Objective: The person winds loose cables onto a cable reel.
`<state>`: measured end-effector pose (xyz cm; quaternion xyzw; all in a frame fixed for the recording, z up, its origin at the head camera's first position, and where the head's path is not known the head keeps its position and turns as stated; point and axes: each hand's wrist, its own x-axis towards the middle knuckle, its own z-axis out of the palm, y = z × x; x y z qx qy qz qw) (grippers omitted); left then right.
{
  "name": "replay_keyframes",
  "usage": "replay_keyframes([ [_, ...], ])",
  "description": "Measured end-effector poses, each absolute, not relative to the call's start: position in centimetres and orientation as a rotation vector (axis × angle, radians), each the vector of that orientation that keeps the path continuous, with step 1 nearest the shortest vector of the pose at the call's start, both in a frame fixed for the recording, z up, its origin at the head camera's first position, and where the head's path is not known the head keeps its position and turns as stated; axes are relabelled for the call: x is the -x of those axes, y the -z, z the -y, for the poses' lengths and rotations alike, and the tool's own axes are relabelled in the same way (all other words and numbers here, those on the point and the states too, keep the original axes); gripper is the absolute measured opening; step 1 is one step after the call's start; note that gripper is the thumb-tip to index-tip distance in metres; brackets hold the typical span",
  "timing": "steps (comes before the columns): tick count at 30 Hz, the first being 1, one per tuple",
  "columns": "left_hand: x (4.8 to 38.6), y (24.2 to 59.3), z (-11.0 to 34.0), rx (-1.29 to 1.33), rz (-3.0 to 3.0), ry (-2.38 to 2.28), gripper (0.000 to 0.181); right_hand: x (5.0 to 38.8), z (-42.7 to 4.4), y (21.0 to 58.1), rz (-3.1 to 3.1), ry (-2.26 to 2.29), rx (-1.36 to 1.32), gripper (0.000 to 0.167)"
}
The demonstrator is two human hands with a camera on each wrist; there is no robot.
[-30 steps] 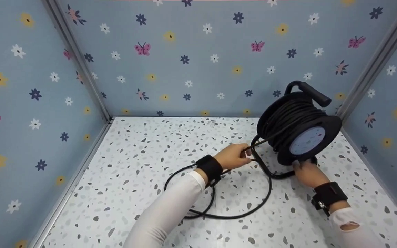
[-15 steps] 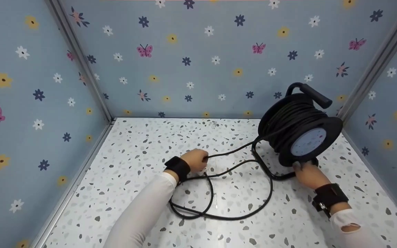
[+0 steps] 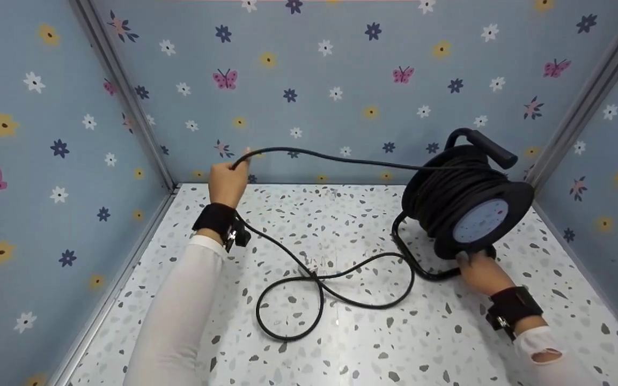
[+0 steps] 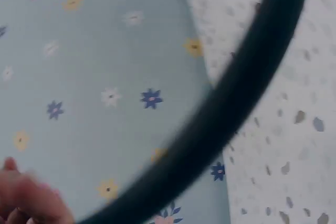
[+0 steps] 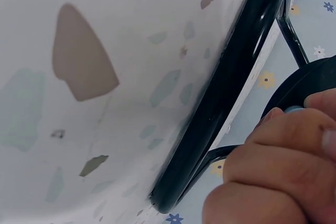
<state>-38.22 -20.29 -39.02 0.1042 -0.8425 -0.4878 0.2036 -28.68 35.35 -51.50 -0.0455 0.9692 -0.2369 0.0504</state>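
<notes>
A black cable reel [image 3: 427, 206] stands tilted at the right on its tubular stand [image 3: 406, 251]. My left hand [image 3: 227, 183] holds the black cable [image 3: 341, 159] up at the left, in front of the back wall. From there the cable arches across to the top of the reel's winding; its other length hangs down and lies in loops on the tabletop. Close in the left wrist view, the cable [image 4: 220, 114] is blurred. My right hand [image 3: 483, 273] grips the reel low at its front, fingers curled in the right wrist view; the exact part held is hidden.
A speckled white tabletop [image 3: 362, 348] lies between blue flowered walls [image 3: 309, 69] at the back and sides. The reel's carrying handle [image 3: 491, 147] sticks up towards the right wall. A grey metal rail [image 3: 100, 321] runs along the table's left edge.
My left hand has moved left from beside the reel, then up, drawing the cable with it. The cable now arches above the table and its loops have shifted. My right hand stays at the reel.
</notes>
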Motion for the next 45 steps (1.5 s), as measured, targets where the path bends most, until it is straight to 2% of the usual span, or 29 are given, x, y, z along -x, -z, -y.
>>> replay_keyframes([
  [3, 38.1, 38.8, 21.2, -0.211, 2.311, 1.354, 0.068, 28.7, -35.3, 51.5, -2.95, 0.719, 0.128, 0.07],
  [11, 36.7, 41.2, 24.0, 0.186, 2.308, 1.445, 0.059, 28.7, -35.3, 51.6, -2.948, 0.717, 0.119, 0.07],
  [17, 36.0, 43.1, 24.8, 0.214, 2.253, 1.437, 0.057, 28.6, -35.2, 51.3, -2.942, 0.693, 0.116, 0.07],
  [25, 34.7, 45.7, 25.1, 0.363, 2.474, 1.256, 0.051, 28.4, -34.6, 51.0, -2.95, 0.718, 0.134, 0.068],
  [35, 33.7, 47.5, 23.8, 0.573, 2.624, 1.137, 0.055, 28.0, -33.7, 50.6, -2.931, 0.848, 0.179, 0.066],
  [42, 33.4, 47.5, 21.4, 0.675, 2.651, 1.073, 0.058, 27.7, -32.2, 49.2, -2.876, 0.92, 0.164, 0.051],
  [45, 33.1, 47.4, 20.0, 0.732, 2.629, 1.056, 0.058, 27.4, -31.6, 48.5, -2.876, 0.99, 0.176, 0.052],
])
